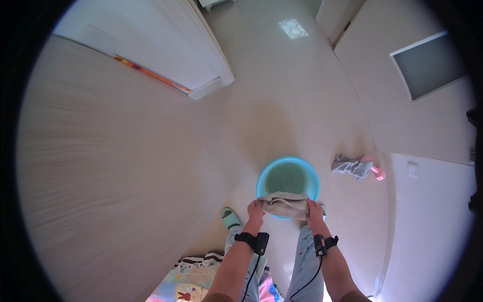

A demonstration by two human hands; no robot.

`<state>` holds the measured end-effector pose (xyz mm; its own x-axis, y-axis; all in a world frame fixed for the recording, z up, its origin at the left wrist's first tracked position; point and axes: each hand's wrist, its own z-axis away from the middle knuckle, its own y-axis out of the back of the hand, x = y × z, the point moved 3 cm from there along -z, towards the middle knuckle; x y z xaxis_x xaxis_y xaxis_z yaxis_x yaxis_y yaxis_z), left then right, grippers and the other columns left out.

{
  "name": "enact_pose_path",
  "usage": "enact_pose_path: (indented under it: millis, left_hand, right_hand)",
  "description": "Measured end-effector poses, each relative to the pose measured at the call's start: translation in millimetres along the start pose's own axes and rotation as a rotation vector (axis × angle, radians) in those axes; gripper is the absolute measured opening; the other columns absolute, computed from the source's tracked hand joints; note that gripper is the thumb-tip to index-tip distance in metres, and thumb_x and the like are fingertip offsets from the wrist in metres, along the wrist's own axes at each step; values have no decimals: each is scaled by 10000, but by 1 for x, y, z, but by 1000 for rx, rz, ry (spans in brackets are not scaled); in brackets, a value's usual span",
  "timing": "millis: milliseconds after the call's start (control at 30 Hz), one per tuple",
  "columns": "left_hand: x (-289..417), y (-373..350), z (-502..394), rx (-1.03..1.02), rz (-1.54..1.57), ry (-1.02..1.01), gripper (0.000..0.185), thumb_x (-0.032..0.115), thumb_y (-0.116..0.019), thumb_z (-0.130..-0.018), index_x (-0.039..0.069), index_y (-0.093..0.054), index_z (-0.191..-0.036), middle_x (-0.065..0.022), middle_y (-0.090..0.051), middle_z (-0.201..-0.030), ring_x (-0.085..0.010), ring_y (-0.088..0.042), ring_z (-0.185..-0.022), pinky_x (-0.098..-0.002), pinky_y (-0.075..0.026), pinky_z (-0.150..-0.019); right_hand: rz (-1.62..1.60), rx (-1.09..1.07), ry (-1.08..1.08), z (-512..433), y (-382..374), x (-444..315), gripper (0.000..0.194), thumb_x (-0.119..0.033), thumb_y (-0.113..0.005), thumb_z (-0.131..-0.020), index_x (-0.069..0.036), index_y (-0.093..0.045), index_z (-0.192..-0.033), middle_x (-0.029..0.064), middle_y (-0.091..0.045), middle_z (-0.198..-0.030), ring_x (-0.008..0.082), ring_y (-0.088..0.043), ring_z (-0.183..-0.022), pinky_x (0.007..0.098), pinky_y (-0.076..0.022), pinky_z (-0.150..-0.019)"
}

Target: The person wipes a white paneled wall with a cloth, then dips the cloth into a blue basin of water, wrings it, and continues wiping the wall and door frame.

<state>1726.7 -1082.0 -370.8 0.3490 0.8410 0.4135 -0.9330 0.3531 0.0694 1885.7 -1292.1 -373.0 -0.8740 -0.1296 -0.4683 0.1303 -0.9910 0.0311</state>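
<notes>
A damp-looking beige cloth stretches between my two hands, folded over itself. My left hand grips its left end, while my right hand holds the right end. Beneath and just beyond the cloth stands a round light-blue plastic basin with greenish-looking water in it. The cloth hides the near part of the basin's rim. Each wrist wears a black strap with a small box and a cable.
On the floor to the right lie a grey cloth and a pink dumbbell, touching each other. A green slipper is on my left foot. Patterned fabric lies at lower left. A white door frame stands ahead left.
</notes>
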Motion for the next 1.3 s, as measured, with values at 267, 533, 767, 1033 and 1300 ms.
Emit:
enact_pose_path:
  millis: [267, 533, 767, 1033, 1300]
  left_hand:
    - [-57, -4, -65, -33, -255, 138, 468, 198, -511, -957, 121, -428, -1410, -69, -585, -1143, -216, -586, -1028, -418, -485, -888]
    - [-82, -14, -120, -285, -271, 40, 653, 407, -523, -974, 156, -271, -1521, -111, -366, -1480, -292, -422, -1327, -450, -377, -1044]
    - [-75, -38, -147, -394, -213, 52, 634, 437, -483, -985, 210, -260, -1534, -86, -223, -1588, -254, -241, -1438, -445, -266, -1116]
    - [-83, -52, -165, -299, -319, -13, 670, 397, -441, -1009, 109, -168, -1549, -102, -176, -1599, -242, -187, -1462, -374, -165, -1167]
    - [-113, -59, -175, -235, 166, 187, 737, 515, -514, -955, 181, -206, -1536, -93, -348, -1486, -271, -382, -1323, -444, -374, -1030]
  right_hand:
    - [513, 126, 67, -82, 12, 45, 441, -145, -628, -896, -59, -548, -1321, 37, -640, -1001, 108, -575, -820, 229, -464, -752]
    - [756, -277, 441, -161, -15, 92, 571, -196, -679, -876, -176, -478, -1410, 148, -484, -1359, 281, -490, -1205, 443, -420, -1001]
    - [1405, -182, 815, -189, -51, 119, 558, -249, -737, -797, -355, -568, -1318, 185, -192, -1567, 549, -170, -1379, 592, -235, -1126]
    - [1296, -52, 950, -210, -52, 135, 566, -141, -748, -734, -175, -597, -1279, 145, -346, -1498, 409, -288, -1367, 537, -356, -1042]
    - [499, -703, 204, -156, -72, 146, 365, -13, -657, -812, -72, -598, -1167, 81, -575, -1085, 168, -560, -1012, 284, -436, -903]
